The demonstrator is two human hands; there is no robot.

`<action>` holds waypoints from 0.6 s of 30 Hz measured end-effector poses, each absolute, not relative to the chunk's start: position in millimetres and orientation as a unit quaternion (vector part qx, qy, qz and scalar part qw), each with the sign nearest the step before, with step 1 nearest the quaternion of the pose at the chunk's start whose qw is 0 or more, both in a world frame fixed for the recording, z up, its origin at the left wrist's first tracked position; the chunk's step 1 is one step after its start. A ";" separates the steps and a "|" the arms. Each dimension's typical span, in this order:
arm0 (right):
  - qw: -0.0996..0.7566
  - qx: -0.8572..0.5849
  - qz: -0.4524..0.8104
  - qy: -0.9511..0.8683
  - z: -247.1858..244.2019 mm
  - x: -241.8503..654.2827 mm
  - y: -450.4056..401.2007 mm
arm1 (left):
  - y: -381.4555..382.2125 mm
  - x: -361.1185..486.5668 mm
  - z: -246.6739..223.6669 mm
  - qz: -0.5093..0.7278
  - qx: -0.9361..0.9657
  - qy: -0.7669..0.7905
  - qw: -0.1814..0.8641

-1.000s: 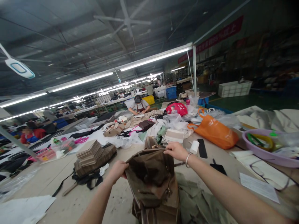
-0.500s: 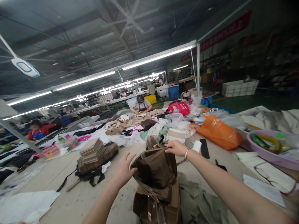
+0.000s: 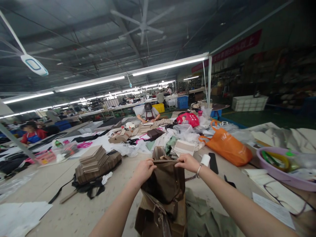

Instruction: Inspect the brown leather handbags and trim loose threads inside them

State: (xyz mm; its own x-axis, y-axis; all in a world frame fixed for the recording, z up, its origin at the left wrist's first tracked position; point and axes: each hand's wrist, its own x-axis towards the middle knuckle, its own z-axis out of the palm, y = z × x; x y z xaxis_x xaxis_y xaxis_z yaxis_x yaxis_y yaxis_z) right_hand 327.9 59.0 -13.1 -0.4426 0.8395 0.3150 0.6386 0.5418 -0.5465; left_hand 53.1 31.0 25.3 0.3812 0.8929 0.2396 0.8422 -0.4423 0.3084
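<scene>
A brown fabric bag (image 3: 165, 184) stands upright in front of me, its top edge spread between both hands. My left hand (image 3: 145, 170) pinches the far rim near the bag's left corner. At the right corner my right hand (image 3: 186, 163), with a bracelet on the wrist, pinches the same rim. Metal hardware and a strap hang on the near side of the bag, which rests over a brown cardboard box (image 3: 181, 222). Green-grey cloth (image 3: 207, 214) lies to the right of the box.
A stack of brown fabric pieces (image 3: 95, 163) sits left. An orange bag (image 3: 225, 144), a black phone (image 3: 213, 163) and a white roll (image 3: 205, 160) are at the right, with a lilac basin (image 3: 266, 161) beyond. Across the table a co-worker (image 3: 148, 113) bends over brown pieces.
My left hand, open at the bag's left side before, has moved up and right and now pinches the rim. The bag's top edge is drawn straighter. The view has shifted slightly.
</scene>
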 end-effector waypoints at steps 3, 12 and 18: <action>0.269 -0.417 0.197 -0.845 -10.8 328.5 55.9 | 31.6 53.4 21.6 0.201 0.824 0.526 0.061; 0.232 -0.379 0.276 -0.852 -4.1 314.7 52.0 | 36.7 52.2 12.7 0.214 0.818 0.531 0.058; 0.249 -0.405 0.189 -0.859 -6.9 298.9 49.7 | 38.7 52.5 9.6 0.213 0.815 0.535 0.056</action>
